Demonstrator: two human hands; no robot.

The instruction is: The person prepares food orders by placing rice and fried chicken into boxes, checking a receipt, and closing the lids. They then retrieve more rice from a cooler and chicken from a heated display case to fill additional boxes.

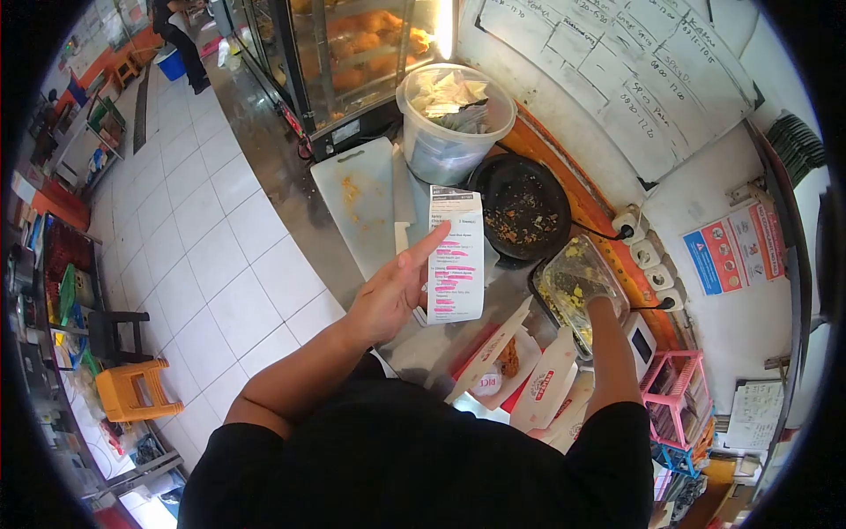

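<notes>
My left hand [388,295] is closed on a long paper receipt [455,286] with several lines marked in pink. Its index finger lies against the printed face. My right hand [603,310] reaches into a clear plastic container [611,267] holding yellow and green food bits; its fingers are hidden, so I cannot see what they grip. Below the receipt stands an open food box [476,368], with a wrapped rice portion [486,383] and a fried piece [509,358] inside. Beside it is another open carton [542,383].
A black pan [522,212] with crumbs sits behind the receipt, next to a bucket of sachets [454,132]. At left lies a cutting board [352,189] with a knife [403,194]. Sockets [648,254] line the wall at right. Another person [179,40] stands far off.
</notes>
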